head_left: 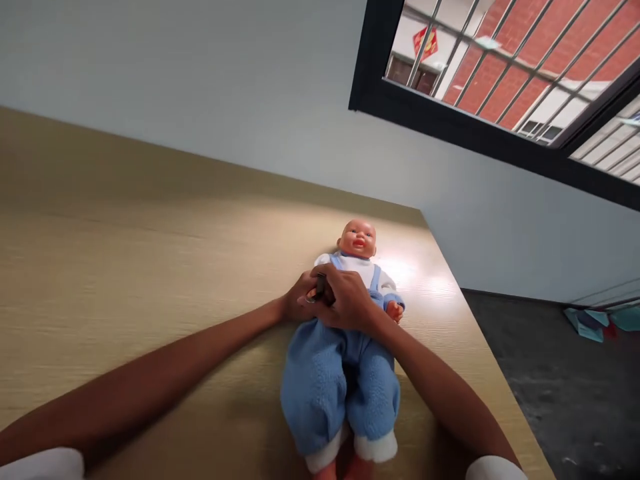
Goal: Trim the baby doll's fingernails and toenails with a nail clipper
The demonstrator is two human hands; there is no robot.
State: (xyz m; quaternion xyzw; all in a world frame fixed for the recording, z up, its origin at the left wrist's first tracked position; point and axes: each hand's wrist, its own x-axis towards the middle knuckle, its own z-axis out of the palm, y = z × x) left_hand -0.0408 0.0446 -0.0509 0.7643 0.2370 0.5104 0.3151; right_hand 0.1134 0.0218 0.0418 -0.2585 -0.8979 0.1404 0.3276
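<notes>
A bald baby doll [340, 353] in a white top and light blue knitted dungarees lies face up on the wooden table [150, 240], its feet towards me. My left hand [299, 297] is closed at the doll's forearm, with a reddish bit of the doll's hand showing by the fingers. Over the doll's belly, my right hand [347, 297] has its fingers closed on a small dark band-like thing [321, 285]. That thing sits between both hands, and its exact kind is hidden by the fingers. The doll's other hand [395, 311] lies free beside my right wrist.
The table's right edge runs close beside the doll, with a dark floor [540, 373] beyond it. A pale wall [200, 80] stands behind the table. A barred window [500, 67] with a black frame is at upper right. Bluish items [587, 323] lie low on the right.
</notes>
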